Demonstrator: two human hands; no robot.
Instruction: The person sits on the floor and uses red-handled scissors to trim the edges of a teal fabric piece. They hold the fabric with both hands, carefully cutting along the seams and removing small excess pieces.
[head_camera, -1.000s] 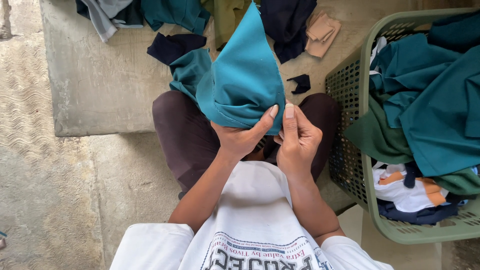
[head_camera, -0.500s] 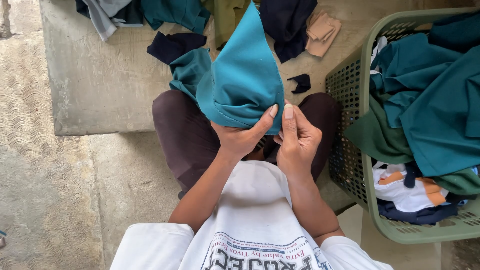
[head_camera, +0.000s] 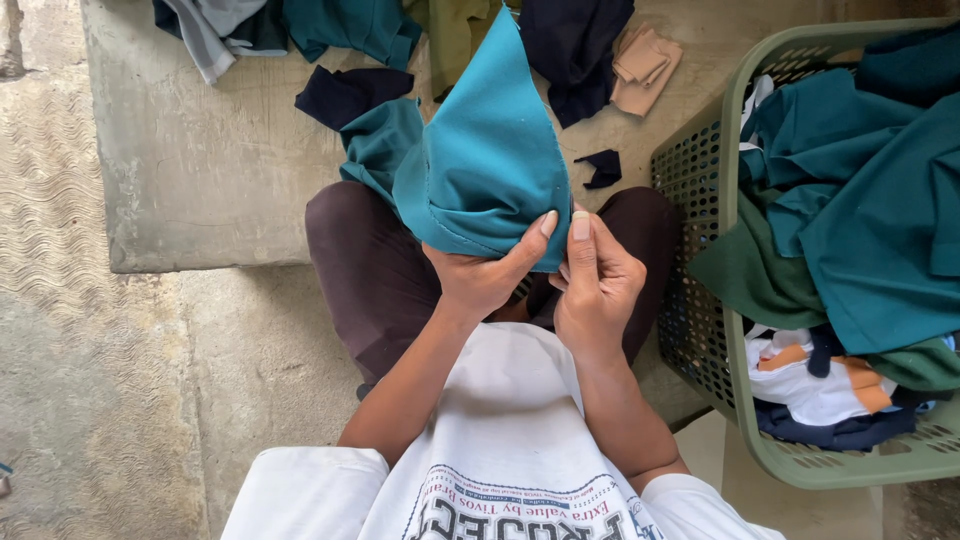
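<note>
- The left hand is gripping the near hem of the teal cloth piece, thumb pressed against the edge and fingers closed beneath the fabric.
- The right hand is pinching the same hem just to the right, thumb and forefinger closed tight on the stitched edge (the two thumbs are almost touching).
- The teal cloth piece is standing up as a cone above the lap, its point reaching far toward the concrete slab.
- Compared with the earlier frames, nothing is shifting: both hands are keeping the same hold, and the cloth is keeping the same shape and place.
- The green laundry basket is sitting on the right, just beside the person's knee, heaped with teal, dark green and white-and-orange garments.
- Loose cloth pieces are lying along the far edge of the slab: a navy scrap, a tan folded piece and a small dark scrap.
- The person is sitting in dark brown trousers and a white printed shirt.
</note>
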